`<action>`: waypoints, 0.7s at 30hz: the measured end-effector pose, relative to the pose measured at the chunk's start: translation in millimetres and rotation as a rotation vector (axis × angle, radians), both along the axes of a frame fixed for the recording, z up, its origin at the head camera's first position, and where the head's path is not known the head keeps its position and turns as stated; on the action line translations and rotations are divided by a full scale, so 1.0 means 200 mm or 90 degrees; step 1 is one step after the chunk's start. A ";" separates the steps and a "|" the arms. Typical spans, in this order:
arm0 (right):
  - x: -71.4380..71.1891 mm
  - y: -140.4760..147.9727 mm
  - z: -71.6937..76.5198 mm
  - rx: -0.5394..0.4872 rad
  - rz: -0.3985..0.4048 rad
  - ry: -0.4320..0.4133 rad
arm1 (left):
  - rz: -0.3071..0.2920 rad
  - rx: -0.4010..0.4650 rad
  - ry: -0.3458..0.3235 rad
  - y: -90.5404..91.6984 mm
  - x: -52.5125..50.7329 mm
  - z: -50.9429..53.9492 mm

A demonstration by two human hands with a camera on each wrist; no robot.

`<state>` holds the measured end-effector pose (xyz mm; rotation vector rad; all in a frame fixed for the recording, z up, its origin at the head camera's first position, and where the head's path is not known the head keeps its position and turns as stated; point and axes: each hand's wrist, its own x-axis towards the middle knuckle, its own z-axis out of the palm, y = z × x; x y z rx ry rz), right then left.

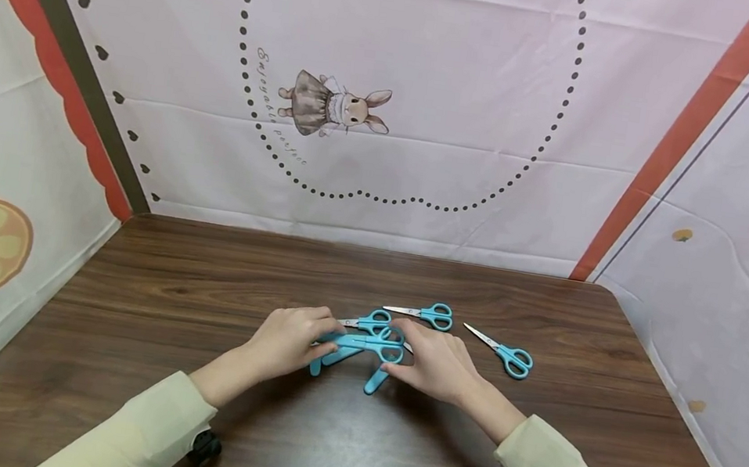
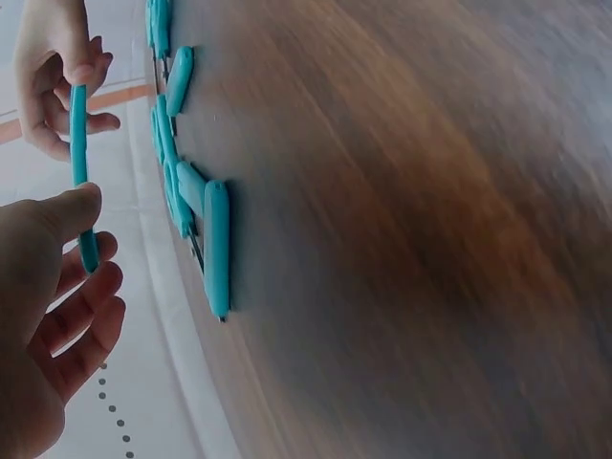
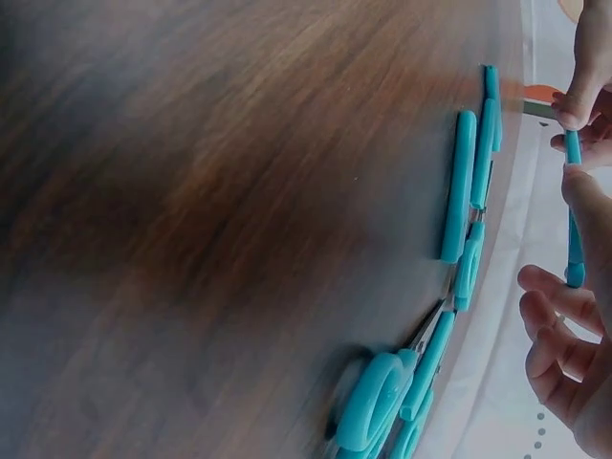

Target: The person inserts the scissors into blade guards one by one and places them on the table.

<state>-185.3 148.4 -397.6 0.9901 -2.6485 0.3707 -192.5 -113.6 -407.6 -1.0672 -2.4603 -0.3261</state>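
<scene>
Both hands hold one pair of turquoise scissors [image 1: 370, 343] just above the table. Its blades are hidden by a turquoise blade cover. The left hand [image 1: 289, 341] pinches the covered blade end between thumb and fingers. At the other end, the right hand [image 1: 439, 362] grips the finger loops. Seen edge-on, the held scissors [image 2: 78, 139] appear as a thin strip in the left wrist view. Beneath and around the hands lie loose turquoise blade covers [image 1: 376, 380] and another pair of scissors [image 1: 373, 321], partly hidden by the hands and the held pair.
Uncovered scissors [image 1: 436, 316] lie behind the right hand, and another pair [image 1: 512, 360] lies to its right, blades pointing back left. Everything rests on a dark brown wooden table [image 1: 199, 273]. Printed cloth [image 1: 433, 115] hangs behind and at both sides.
</scene>
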 end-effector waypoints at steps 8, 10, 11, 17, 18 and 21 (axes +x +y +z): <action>-0.01 -0.05 -0.01 0.007 0.000 -0.010 | 0.009 -0.010 -0.038 -0.08 0.01 0.02; -0.01 -0.07 -0.01 0.008 0.001 -0.013 | 0.014 -0.009 -0.048 -0.10 0.01 0.02; -0.01 -0.08 -0.01 0.010 0.002 -0.014 | 0.017 -0.008 -0.053 -0.11 0.01 0.02; -0.02 -0.11 -0.02 0.029 0.004 0.008 | 0.027 0.001 -0.077 -0.16 0.02 0.01; -0.02 -0.12 -0.02 0.030 0.005 0.012 | 0.029 0.002 -0.078 -0.17 0.02 0.01; -0.02 -0.14 -0.02 0.025 0.009 0.008 | 0.037 0.000 -0.070 -0.19 0.02 0.01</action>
